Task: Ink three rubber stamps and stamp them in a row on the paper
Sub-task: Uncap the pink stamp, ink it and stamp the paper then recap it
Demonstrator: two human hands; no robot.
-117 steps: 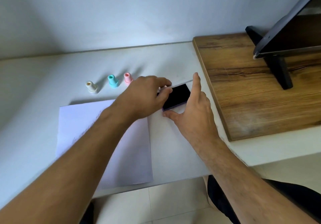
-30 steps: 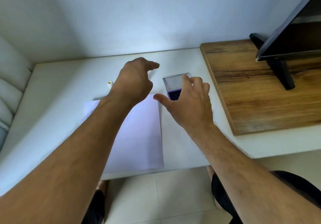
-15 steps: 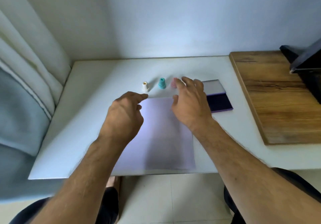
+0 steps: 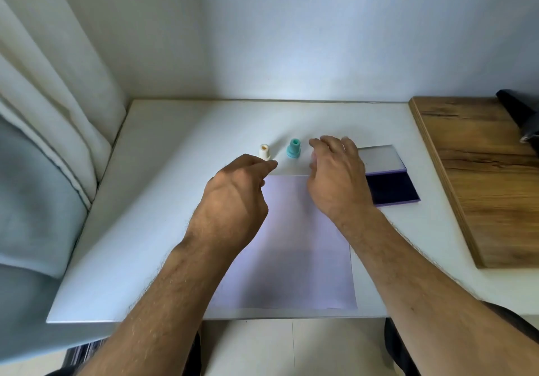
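— White counter (image 4: 180, 200) against the wall: how far along is the job?

— Barely begun. The paper (image 4: 300, 247) is bare, with no prints. The ink pad (image 4: 390, 184) lies open beside it. The white stamp (image 4: 264, 152) and teal stamp (image 4: 293, 148) stand untouched beyond the paper.

— And the third?

— Hidden behind the right hand (image 4: 335, 177), whose fingers curl loosely; I cannot tell if they pinch it. The left hand (image 4: 233, 200) hovers half-curled, holding nothing.
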